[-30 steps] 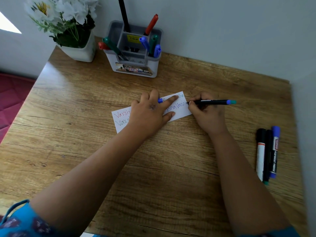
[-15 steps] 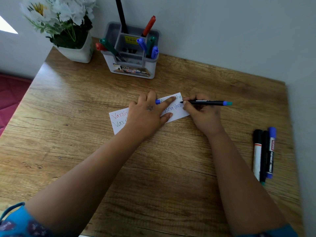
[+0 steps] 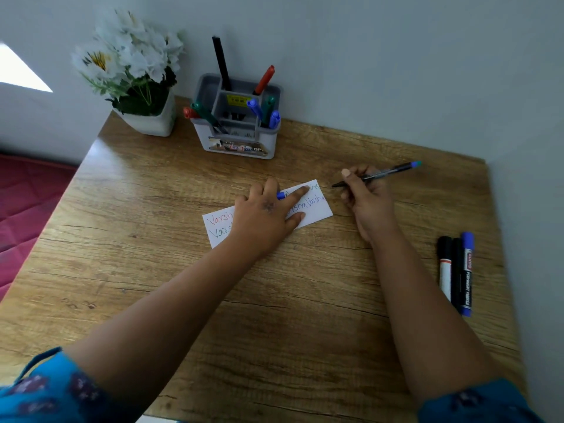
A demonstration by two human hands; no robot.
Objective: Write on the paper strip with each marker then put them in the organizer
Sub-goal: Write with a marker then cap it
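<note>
A white paper strip (image 3: pixel 317 210) with red, green and blue handwriting lies mid-table. My left hand (image 3: pixel 268 213) presses flat on it, and a blue pen cap (image 3: pixel 280 195) shows between its fingers. My right hand (image 3: pixel 364 196) grips a thin black pen with a blue end (image 3: pixel 387 171), its tip lifted just right of the strip. The grey and white organizer (image 3: pixel 238 145) stands at the back by the wall and holds several red, green, blue and black markers. Three more markers (image 3: pixel 456 273) lie side by side on the table's right.
A white pot of white flowers (image 3: pixel 143 87) stands at the back left corner beside the organizer. The wall runs along the table's back and right sides. A red quilted surface (image 3: pixel 21 206) lies beyond the table's left edge.
My right hand has drawn the pen off the strip's right end and raised it, tilting its blue end up and to the right. My left hand stays on the paper.
</note>
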